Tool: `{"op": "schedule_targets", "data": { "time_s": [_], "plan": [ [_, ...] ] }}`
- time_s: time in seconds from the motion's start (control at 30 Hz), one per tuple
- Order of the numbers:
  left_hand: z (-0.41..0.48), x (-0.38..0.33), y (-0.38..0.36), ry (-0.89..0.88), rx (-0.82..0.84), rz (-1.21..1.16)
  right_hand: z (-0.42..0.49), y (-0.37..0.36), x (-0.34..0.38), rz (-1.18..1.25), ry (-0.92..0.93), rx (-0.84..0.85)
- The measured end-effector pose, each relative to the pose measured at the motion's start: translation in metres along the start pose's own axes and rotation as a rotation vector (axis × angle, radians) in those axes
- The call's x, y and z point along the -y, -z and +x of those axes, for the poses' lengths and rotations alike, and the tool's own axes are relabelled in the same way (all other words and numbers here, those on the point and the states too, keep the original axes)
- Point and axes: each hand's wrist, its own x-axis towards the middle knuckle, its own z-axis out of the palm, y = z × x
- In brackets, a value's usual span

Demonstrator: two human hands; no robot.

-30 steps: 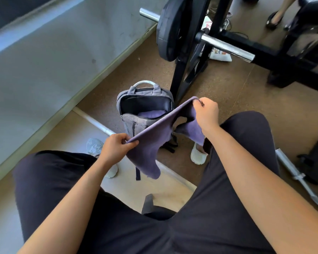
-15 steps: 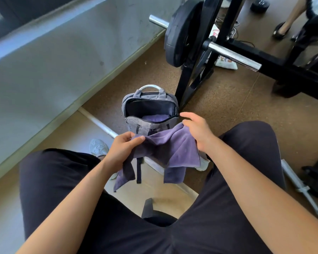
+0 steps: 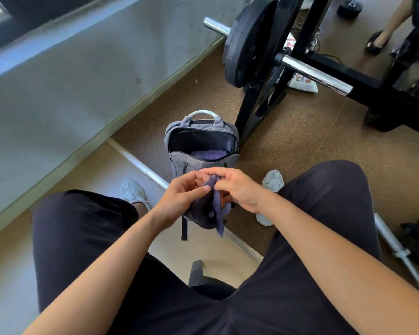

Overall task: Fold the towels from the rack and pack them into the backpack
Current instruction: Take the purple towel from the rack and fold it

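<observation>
Two hands now meet in the middle. The left hand (image 3: 182, 197) and right hand (image 3: 240, 189) pinch the towel (image 3: 214, 213), which was spread wide a moment ago. One fold looks done, and it hangs in front of the open backpack (image 3: 191, 163).

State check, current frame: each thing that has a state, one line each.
held towel: bunched, hanging, top edge pinched by both hands, not yet packed.
packed towel: lying inside the backpack.
backpack: upright on floor, main compartment unzipped.
left hand: pinches held towel.
right hand: pinches held towel.
weight plate: loaded on barbell.
</observation>
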Motion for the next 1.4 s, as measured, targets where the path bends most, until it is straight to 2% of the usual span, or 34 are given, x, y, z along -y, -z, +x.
{"op": "schedule_targets", "data": {
  "time_s": [0.07,0.2,0.47,0.67,0.83,0.93,1.03,1.27,1.4],
  "plan": [
    [0.001,0.000,0.002,-0.016,0.012,0.028,0.000,-0.002,-0.001,-0.047,0.006,-0.012],
    [0.000,0.000,0.003,-0.027,0.042,0.099,0.000,-0.003,0.001,0.014,0.013,-0.120],
    [0.003,0.010,0.013,-0.155,-0.145,0.458,0.004,0.015,0.003,0.472,-0.093,-0.393],
    [0.002,0.013,0.005,-0.266,-0.070,0.848,0.003,0.016,0.007,0.704,-0.079,-0.401],
    [0.003,0.021,-0.004,-0.398,-0.224,1.271,0.002,0.015,0.006,0.785,-0.043,-0.329],
    [0.008,0.023,-0.003,-0.407,-0.260,1.342,0.002,0.015,0.007,0.791,-0.033,-0.319],
    [0.009,0.024,-0.001,-0.456,-0.293,1.307,0.001,0.018,0.007,0.697,-0.025,-0.349],
    [0.005,0.013,0.013,-0.454,-0.431,1.113,0.001,0.033,0.002,0.119,-0.027,-0.568],
    [0.001,0.005,0.010,-0.471,-0.470,0.919,0.001,0.035,-0.001,-0.115,-0.085,-0.549]
  ]
}}
